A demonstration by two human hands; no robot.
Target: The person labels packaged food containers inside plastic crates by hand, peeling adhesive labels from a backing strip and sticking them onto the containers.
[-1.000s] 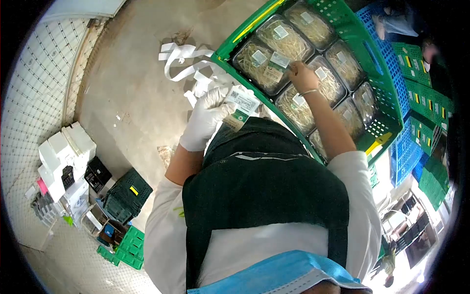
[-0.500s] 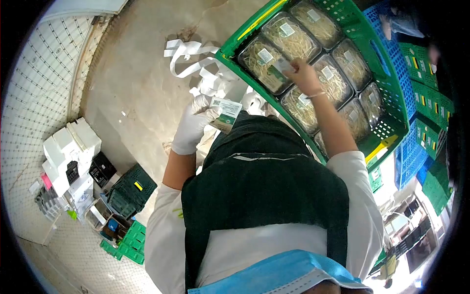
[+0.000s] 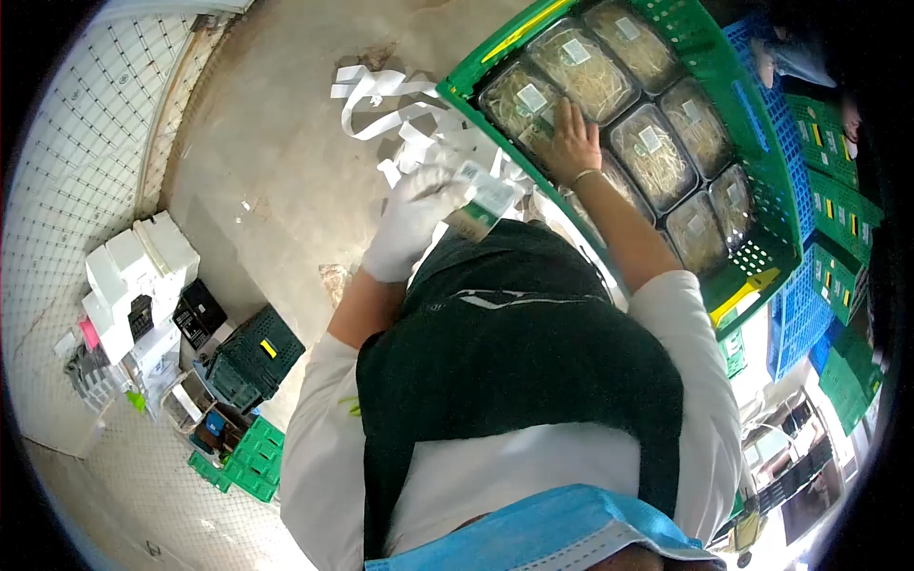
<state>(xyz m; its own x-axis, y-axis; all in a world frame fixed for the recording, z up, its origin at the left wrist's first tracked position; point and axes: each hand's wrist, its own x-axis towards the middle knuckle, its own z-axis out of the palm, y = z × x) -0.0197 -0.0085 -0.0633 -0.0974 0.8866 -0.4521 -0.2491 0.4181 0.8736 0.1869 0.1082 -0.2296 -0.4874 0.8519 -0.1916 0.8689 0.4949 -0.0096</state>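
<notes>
My left hand, in a white glove, is closed on a printed green-and-white label; whether there are several stacked together I cannot tell. Bare, with fingers stretched out, my right hand lies flat on the near-corner clear pack of what look like bean sprouts. Its fingers partly cover a green label on that lid. Further packs of the same kind, most with a small white sticker, stand in rows inside the green crate.
White backing strips lie curled on the floor beyond my left hand. Blue crates and green crates are stacked at right, near another person's arm. White boxes and a dark crate stand at left.
My right hand has gone from pinching a label above the corner pack to lying flat over it. My left hand, with its label, has shifted right and slightly up.
</notes>
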